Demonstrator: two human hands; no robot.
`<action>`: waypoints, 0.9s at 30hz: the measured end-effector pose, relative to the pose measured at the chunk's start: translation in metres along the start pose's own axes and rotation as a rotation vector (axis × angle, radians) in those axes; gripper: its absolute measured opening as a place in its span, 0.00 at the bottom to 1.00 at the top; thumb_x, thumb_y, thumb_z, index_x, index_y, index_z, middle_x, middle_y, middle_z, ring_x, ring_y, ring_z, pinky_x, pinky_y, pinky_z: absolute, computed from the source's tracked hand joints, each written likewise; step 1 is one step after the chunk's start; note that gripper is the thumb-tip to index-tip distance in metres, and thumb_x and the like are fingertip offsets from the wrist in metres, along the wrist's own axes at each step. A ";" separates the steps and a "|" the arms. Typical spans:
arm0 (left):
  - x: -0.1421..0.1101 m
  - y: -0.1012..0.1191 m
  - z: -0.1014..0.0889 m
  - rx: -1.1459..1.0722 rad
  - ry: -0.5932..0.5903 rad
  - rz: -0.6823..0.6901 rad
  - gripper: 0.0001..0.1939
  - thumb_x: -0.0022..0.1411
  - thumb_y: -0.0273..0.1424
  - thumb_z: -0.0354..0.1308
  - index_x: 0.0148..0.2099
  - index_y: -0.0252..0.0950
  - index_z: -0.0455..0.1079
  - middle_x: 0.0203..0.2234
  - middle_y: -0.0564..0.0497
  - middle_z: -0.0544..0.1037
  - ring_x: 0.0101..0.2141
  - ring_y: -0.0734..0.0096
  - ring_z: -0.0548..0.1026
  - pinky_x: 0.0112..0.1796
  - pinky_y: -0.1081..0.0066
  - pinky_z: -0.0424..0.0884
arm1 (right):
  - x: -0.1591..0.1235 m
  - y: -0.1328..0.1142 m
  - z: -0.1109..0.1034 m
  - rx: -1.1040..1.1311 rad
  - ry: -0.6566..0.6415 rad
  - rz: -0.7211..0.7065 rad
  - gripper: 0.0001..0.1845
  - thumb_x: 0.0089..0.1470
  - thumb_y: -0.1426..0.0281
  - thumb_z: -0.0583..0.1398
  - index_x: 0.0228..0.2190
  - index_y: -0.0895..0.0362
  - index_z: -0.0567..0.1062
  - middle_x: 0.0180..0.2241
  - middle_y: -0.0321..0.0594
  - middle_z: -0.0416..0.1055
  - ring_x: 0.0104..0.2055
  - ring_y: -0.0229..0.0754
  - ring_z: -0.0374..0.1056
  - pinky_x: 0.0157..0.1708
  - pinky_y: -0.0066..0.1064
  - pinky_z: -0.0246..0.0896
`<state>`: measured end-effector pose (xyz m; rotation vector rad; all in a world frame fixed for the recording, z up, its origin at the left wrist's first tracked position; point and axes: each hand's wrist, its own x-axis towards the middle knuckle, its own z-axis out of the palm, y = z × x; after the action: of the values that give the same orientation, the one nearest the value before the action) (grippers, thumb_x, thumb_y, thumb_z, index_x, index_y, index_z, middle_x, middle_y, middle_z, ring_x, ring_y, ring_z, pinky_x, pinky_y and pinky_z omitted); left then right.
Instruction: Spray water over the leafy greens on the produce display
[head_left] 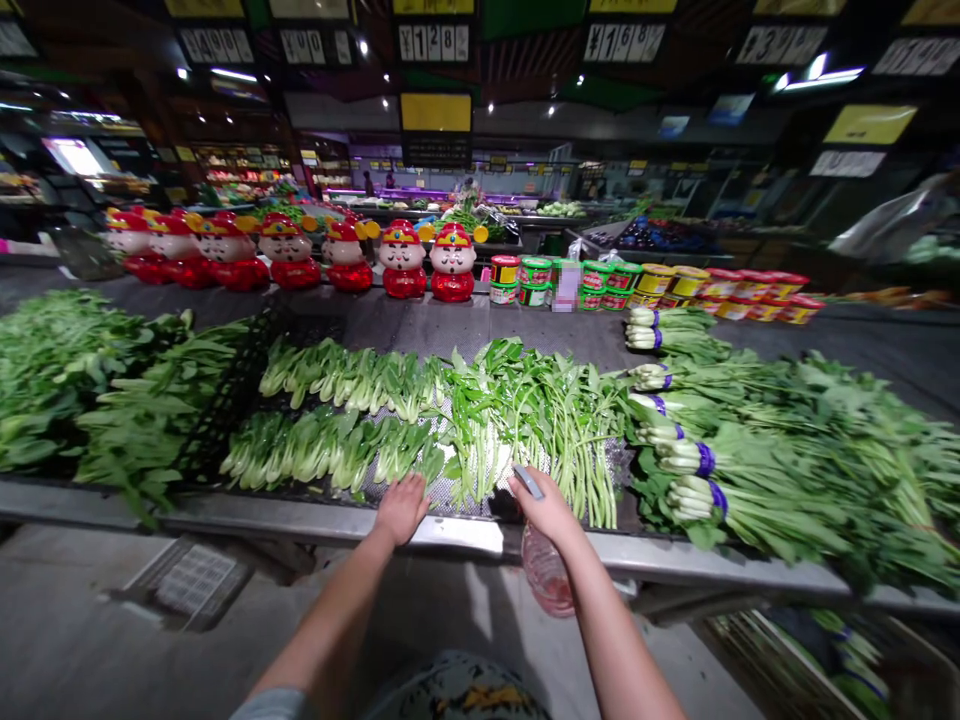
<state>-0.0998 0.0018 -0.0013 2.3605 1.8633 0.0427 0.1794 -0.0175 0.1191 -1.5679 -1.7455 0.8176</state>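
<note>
My left hand [403, 508] rests palm down at the display's front edge, fingers touching the lowest leaves of the front row of bok choy [330, 448]. They look laid on the greens rather than wrapped round them. In my right hand [549, 508] is a spray bottle [551, 580], gripped near its top. Its grey trigger head [529, 482] points toward the vegetables, and the clear body hangs below my wrist, partly hidden by the forearm. Just beyond that hand lie loose leafy stems [532, 400], spread on a perforated metal tray.
Bundled greens with purple bands [705, 460] lie at right, more leafy greens [60, 370] at left past a black crate wall [225, 400]. Red figurine jars [452, 262] and stacked tubs [536, 280] line the back. A metal rail [465, 535] runs along the front; a grey crate [187, 580] sits below.
</note>
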 end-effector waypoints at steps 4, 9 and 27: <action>0.001 -0.001 0.005 -0.006 0.018 0.000 0.26 0.66 0.38 0.39 0.61 0.33 0.61 0.60 0.44 0.62 0.62 0.58 0.56 0.61 0.55 0.51 | 0.003 -0.024 -0.011 0.072 0.062 -0.029 0.20 0.54 0.53 0.52 0.35 0.54 0.73 0.30 0.41 0.71 0.34 0.44 0.67 0.38 0.36 0.62; 0.003 -0.005 0.015 -0.029 0.090 0.011 0.25 0.66 0.38 0.40 0.60 0.35 0.63 0.58 0.44 0.65 0.61 0.56 0.58 0.60 0.53 0.53 | 0.016 -0.051 -0.011 0.129 0.109 -0.077 0.21 0.55 0.52 0.51 0.32 0.54 0.72 0.30 0.42 0.71 0.30 0.43 0.67 0.32 0.36 0.63; -0.002 -0.007 0.018 -0.069 0.071 0.035 0.28 0.67 0.42 0.34 0.61 0.38 0.61 0.61 0.47 0.60 0.62 0.59 0.53 0.63 0.55 0.49 | 0.045 -0.062 0.007 0.099 0.140 -0.090 0.18 0.54 0.53 0.51 0.28 0.54 0.69 0.28 0.40 0.69 0.28 0.41 0.64 0.31 0.35 0.62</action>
<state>-0.1052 -0.0001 -0.0195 2.3748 1.8202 0.1932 0.1329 0.0216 0.1671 -1.4358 -1.6378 0.7210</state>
